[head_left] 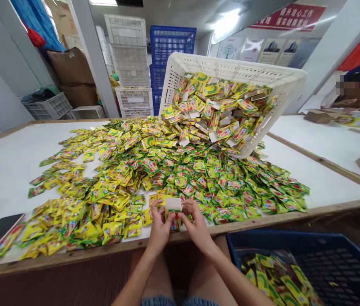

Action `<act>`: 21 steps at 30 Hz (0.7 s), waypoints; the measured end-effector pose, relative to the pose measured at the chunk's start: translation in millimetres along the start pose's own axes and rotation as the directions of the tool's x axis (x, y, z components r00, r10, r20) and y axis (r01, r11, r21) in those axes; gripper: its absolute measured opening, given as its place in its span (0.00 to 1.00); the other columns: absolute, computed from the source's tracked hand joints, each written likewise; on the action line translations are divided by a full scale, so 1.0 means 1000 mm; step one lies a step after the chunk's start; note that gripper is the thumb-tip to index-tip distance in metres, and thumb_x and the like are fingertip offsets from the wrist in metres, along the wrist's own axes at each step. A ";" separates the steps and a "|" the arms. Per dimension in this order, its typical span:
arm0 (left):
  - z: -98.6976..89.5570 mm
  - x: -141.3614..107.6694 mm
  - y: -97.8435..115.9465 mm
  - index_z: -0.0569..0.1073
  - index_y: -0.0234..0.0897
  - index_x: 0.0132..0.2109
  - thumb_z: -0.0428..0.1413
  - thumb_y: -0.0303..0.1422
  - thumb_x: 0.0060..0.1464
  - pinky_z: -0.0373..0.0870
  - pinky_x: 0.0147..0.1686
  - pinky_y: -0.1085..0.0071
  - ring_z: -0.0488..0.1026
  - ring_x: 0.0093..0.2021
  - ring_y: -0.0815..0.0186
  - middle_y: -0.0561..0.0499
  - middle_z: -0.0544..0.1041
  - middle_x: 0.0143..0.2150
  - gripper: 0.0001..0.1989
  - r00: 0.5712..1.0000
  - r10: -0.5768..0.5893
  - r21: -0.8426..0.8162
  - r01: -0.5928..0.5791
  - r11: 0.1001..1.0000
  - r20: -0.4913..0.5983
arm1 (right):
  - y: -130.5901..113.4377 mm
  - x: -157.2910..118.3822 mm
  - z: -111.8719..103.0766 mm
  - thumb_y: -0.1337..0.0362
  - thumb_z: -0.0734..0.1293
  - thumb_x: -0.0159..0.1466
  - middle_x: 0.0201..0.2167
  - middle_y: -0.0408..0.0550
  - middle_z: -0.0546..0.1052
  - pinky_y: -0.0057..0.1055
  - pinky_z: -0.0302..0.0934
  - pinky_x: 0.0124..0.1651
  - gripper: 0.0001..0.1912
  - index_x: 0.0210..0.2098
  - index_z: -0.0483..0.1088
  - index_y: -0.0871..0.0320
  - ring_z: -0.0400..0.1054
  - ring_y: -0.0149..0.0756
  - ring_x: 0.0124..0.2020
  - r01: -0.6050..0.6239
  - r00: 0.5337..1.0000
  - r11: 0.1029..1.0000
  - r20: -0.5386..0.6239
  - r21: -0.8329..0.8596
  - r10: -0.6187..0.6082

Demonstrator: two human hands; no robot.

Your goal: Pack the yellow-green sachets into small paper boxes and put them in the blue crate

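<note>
Forearms closest, sm. box btwn both hands, nr table edge.

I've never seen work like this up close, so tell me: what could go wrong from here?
The white basket is tipped toward the camera, so the small boxes inside might slide out onto the packets. Some packets lie close to the front edge of the table and could be brushed off. The box held by the left hand and right hand might crease if squeezed hard.
</note>
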State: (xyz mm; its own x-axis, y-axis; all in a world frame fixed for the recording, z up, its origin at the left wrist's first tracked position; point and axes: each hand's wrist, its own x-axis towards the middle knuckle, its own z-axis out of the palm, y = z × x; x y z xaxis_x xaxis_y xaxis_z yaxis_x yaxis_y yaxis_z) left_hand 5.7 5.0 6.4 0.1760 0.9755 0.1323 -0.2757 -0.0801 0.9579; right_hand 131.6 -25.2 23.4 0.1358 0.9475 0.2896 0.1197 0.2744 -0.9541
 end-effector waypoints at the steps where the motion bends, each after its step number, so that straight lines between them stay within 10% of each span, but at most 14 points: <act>1: 0.000 -0.001 0.000 0.55 0.43 0.51 0.54 0.34 0.52 0.65 0.44 0.67 0.70 0.44 0.64 0.48 0.71 0.45 0.22 0.999 0.034 0.041 -0.033 0.999 -0.007 | 0.003 0.000 0.001 0.64 0.61 0.61 0.38 0.48 0.72 0.32 0.61 0.43 0.12 0.45 0.59 0.56 0.67 0.35 0.40 0.007 1.000 1.000 -0.015 -0.009 -0.007; 8: -0.013 0.003 0.005 0.70 0.36 0.35 0.51 0.36 0.54 0.65 0.40 0.68 0.70 0.38 0.62 0.49 0.73 0.34 0.08 0.992 0.097 0.392 -0.122 0.912 0.081 | 0.006 0.013 -0.004 0.63 0.60 0.62 0.35 0.48 0.73 0.32 0.61 0.42 0.08 0.34 0.70 0.56 0.67 0.37 0.38 0.128 0.991 0.963 0.076 -0.237 -0.112; 14: -0.015 0.007 0.009 0.67 0.38 0.46 0.52 0.32 0.54 0.65 0.47 0.65 0.71 0.44 0.63 0.47 0.73 0.42 0.12 0.989 0.149 0.260 -0.149 0.954 0.020 | 0.002 0.022 -0.002 0.65 0.61 0.62 0.34 0.47 0.74 0.32 0.62 0.42 0.08 0.40 0.69 0.55 0.68 0.35 0.37 0.152 0.988 0.973 0.051 -0.172 -0.145; 21: -0.018 0.005 0.014 0.72 0.36 0.36 0.53 0.32 0.53 0.64 0.49 0.65 0.71 0.45 0.62 0.46 0.75 0.41 0.06 0.985 0.140 0.337 -0.166 0.927 0.102 | 0.000 0.014 -0.002 0.64 0.63 0.61 0.36 0.48 0.74 0.34 0.61 0.46 0.06 0.36 0.71 0.56 0.67 0.37 0.41 0.215 0.975 0.945 0.108 -0.246 -0.194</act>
State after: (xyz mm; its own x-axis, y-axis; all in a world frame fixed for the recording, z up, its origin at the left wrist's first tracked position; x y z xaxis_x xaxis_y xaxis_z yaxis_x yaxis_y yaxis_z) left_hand -14.0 12.7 16.0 0.2311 0.9288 0.2899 0.0341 -0.3055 0.9516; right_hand 135.9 -12.3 27.9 0.0030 0.8884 0.4591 0.3847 0.4228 -0.8206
